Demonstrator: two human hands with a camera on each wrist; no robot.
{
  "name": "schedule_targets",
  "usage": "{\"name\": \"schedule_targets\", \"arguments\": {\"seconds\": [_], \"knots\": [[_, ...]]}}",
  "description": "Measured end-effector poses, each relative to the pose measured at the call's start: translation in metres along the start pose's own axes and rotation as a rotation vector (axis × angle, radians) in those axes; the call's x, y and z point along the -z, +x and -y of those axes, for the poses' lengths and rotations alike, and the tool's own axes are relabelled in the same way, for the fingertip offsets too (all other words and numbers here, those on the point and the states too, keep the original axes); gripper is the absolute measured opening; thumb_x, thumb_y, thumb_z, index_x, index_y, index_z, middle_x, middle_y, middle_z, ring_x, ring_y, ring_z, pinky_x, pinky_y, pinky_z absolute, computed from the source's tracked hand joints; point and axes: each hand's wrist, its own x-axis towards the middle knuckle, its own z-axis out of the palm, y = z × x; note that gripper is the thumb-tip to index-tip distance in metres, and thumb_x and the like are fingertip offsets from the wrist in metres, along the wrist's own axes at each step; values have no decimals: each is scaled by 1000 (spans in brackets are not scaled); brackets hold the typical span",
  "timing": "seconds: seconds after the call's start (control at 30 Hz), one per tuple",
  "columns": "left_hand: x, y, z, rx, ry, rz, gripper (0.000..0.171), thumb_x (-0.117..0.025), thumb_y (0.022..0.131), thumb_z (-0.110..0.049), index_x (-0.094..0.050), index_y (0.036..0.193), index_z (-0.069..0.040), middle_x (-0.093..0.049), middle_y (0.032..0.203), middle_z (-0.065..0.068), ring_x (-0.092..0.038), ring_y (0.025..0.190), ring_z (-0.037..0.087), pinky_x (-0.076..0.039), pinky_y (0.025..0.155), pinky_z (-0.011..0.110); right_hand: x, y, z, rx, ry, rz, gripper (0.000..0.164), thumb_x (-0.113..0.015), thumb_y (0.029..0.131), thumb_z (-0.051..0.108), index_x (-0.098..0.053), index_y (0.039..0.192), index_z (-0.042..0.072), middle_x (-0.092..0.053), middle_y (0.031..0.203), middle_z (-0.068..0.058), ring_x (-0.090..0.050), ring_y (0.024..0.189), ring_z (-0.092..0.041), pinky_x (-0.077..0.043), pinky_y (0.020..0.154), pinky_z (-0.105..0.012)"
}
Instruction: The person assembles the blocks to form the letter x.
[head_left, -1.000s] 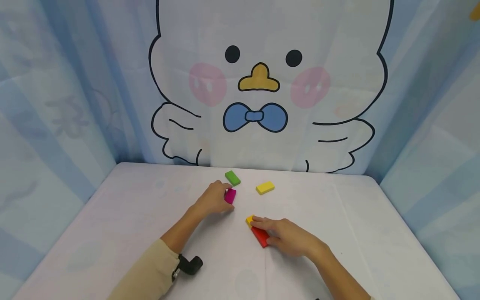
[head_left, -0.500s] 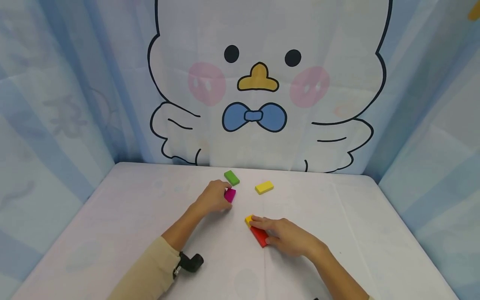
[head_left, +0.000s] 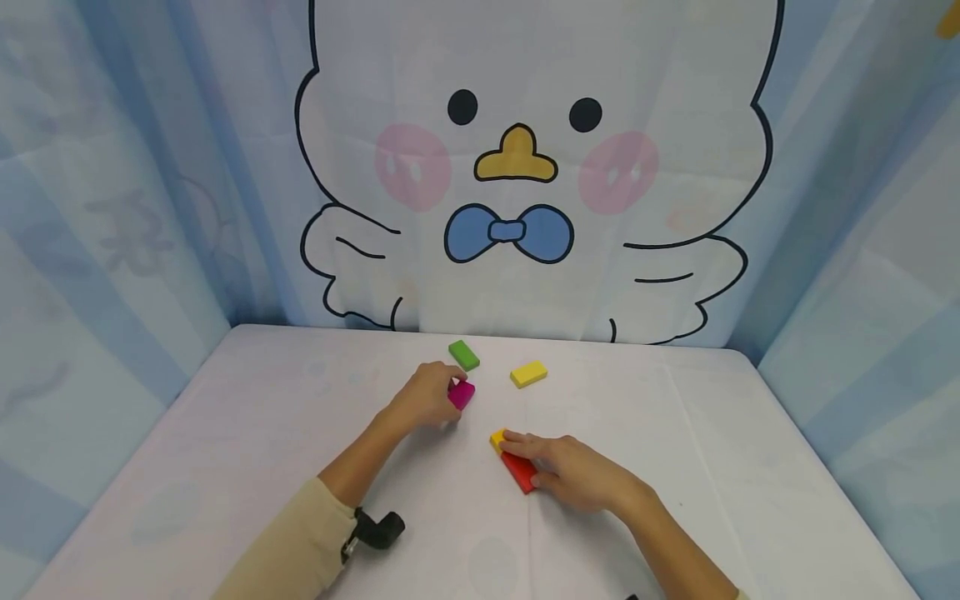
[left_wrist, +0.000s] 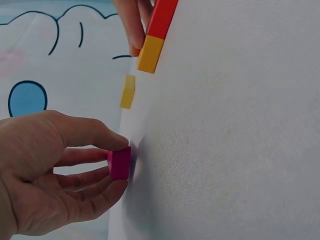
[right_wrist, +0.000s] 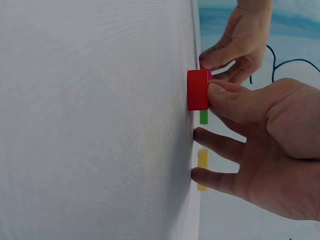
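Observation:
My left hand (head_left: 429, 395) pinches a magenta block (left_wrist: 120, 163) between thumb and fingertips, low over the white tabletop. To its right, a red block (head_left: 519, 472) and an orange block (left_wrist: 151, 54) lie end to end in one slanted row. My right hand (head_left: 581, 473) rests on that row with fairly straight fingers. Its index finger crosses the top near the seam, and the thumb touches the red block's edge by the near end. In the right wrist view, two other fingers (right_wrist: 217, 180) reach down to the tabletop. Part of the orange block is hidden beneath the fingers.
A green block (head_left: 464, 355) lies just beyond my left hand, near the back edge. Farther right is a yellow block (head_left: 528, 374). Behind the white table (head_left: 637, 400) hangs a curtain (head_left: 525, 292) printed with a cartoon bird.
The magenta block has turned slightly in my left fingers, and the left thumb has drawn back a little. My right hand and the red and orange blocks stay in place.

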Motion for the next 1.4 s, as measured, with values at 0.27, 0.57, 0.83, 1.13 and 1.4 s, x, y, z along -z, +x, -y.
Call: {"name": "schedule_targets", "arguments": {"seconds": [0.27, 0.57, 0.83, 1.13, 1.4], "knots": [[0, -14, 0, -16, -18, 12, 61, -86, 83, -9, -64, 140, -14, -66, 124, 9, -60, 110, 24, -62, 87, 39, 0, 0, 0, 0, 0, 1, 60, -67, 98, 3, -53, 154, 17, -46, 163, 3, -45, 151, -25, -41, 118, -54], [-5, -31, -3, -51, -14, 39, 62, -87, 82, -9, -65, 139, -15, -65, 122, 8, -59, 111, 23, -63, 86, 39, -1, 1, -1, 8, 0, -4, 61, -67, 98, 2, -52, 155, 17, -46, 163, 3, -45, 150, -24, -41, 118, -53], [-6, -46, -7, -74, -15, 41, 63, -88, 79, -7, -66, 137, -15, -65, 120, 8, -59, 109, 22, -63, 85, 39, -1, 0, -1, 12, 1, -8, 61, -66, 99, 2, -51, 156, 18, -45, 164, 3, -44, 151, -24, -41, 118, -52], [-7, -59, -3, -99, -3, 41, 63, -89, 78, -6, -68, 136, -13, -66, 119, 7, -60, 110, 22, -64, 84, 39, -2, 1, 1, 23, -2, -6, 62, -66, 99, 3, -48, 157, 18, -45, 164, 3, -44, 151, -23, -42, 118, -51], [-8, -62, 1, -174, -7, 61, 61, -88, 77, -4, -69, 135, -10, -67, 118, 7, -59, 110, 23, -63, 85, 39, -1, 2, 0, 27, -10, -8, 62, -67, 99, 5, -48, 158, 18, -45, 164, 4, -44, 151, -23, -41, 119, -51]]}}
